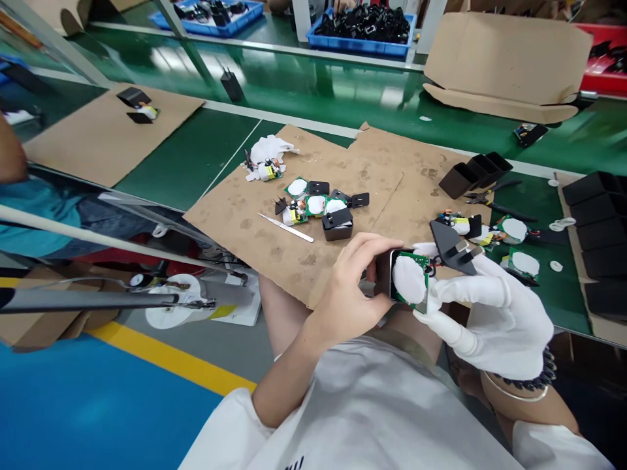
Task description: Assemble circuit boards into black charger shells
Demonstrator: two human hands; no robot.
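My bare left hand (343,294) is closed around a black plastic charger housing (385,274), held above my lap. In my white-gloved right hand (494,313) is a green circuit board (410,279) with a large white round pad, pinched at its right edge. The board's left side meets the housing's opening; how deep it sits inside I cannot tell. A black plug cover (453,247) with metal prongs hangs by wires beside the board, against the gloved fingers. Beyond my hands, several boards (316,205) and a filled black housing (337,225) lie on cardboard.
Tweezers (285,227) lie on the cardboard sheet (249,241). To the right are pliers (494,196), black housings (477,173) and more boards (514,230). Blue trays (360,46) of black parts stand at the back. Another person's arm (10,153) shows at the left.
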